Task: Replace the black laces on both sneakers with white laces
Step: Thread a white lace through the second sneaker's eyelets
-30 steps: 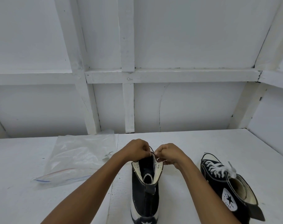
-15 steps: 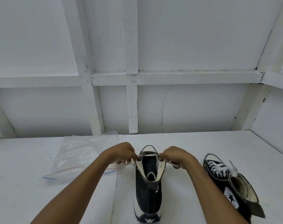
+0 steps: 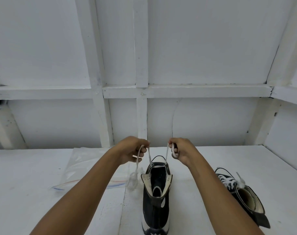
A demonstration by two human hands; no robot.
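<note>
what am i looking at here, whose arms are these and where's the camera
No machine here: these are a person's bare arms, filmed by a wide-angle camera worn on their head, looking down. The left hand and right hand each grip one side of a white lace that rises from the toe end of the middle sneaker. A second sneaker, already laced white, sits to the right on the white table. A clear plastic bag lies to the left.
</note>
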